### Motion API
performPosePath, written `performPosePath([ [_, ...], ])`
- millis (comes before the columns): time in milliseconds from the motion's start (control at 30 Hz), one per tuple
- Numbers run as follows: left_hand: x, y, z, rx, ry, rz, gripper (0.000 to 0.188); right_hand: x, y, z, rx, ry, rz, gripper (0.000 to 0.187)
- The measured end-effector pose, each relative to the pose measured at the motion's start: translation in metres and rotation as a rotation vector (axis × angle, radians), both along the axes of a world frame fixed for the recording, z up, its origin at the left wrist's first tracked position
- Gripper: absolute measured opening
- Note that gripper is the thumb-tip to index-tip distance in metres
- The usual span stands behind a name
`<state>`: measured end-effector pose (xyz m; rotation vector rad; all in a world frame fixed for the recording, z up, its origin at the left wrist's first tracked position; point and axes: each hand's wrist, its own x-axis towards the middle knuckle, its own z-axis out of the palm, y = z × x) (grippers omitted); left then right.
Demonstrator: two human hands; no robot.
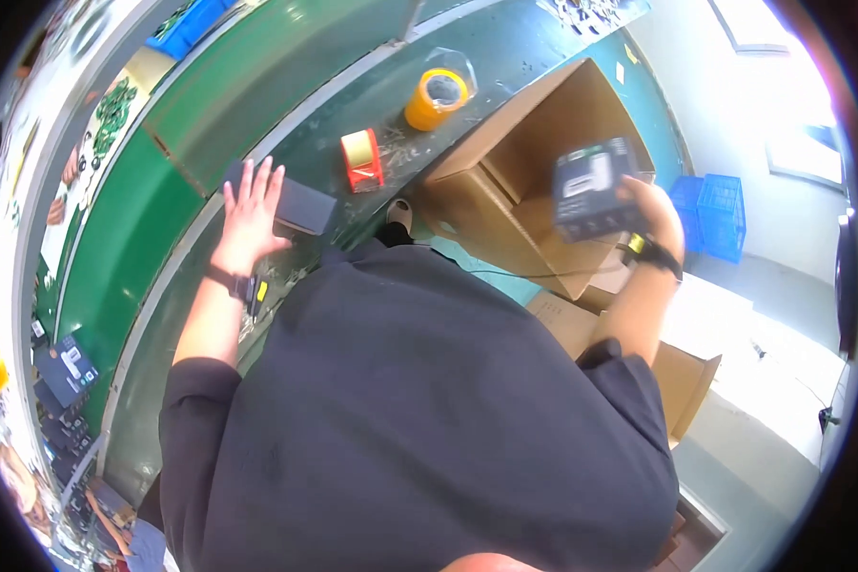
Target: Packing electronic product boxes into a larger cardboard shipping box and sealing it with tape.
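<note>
The right hand [658,212] is closed around one end of a black box [586,191], fingers and thumb gripping its right side. The box is held up in view of the mouth of a large carton [491,212]; it is slightly blurred, and its height above the carton cannot be told. The left hand [246,217] is spread, palm down, thumb apart from the fingers, over the near left end of a dark case [307,207] lying on the green counter [313,145]. Whether the palm or fingertips touch the case cannot be told. Further along the counter stand a red tape dispenser [362,169] and, beyond it, an orange roll [427,112]. A smaller carton [693,383] sits below the right forearm. Blue crates [723,214] stand beyond the right hand. Dark packages [67,370] are stacked at far left. Each wrist carries a dark band with a yellow part.
</note>
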<state>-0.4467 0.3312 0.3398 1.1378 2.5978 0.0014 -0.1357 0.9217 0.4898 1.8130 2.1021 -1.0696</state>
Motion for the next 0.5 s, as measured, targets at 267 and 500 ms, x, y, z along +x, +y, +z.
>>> performPosePath([
  [267, 0.016, 0.046, -0.031, 0.017, 0.167, 0.225, 0.080, -0.077, 0.118, -0.360, -0.102, -0.306, 0.233, 0.056],
  [500, 0.022, 0.090, -0.028, -0.130, 0.128, 0.335, 0.082, -0.171, 0.073, -0.552, -0.359, 0.077, -0.660, 0.106],
])
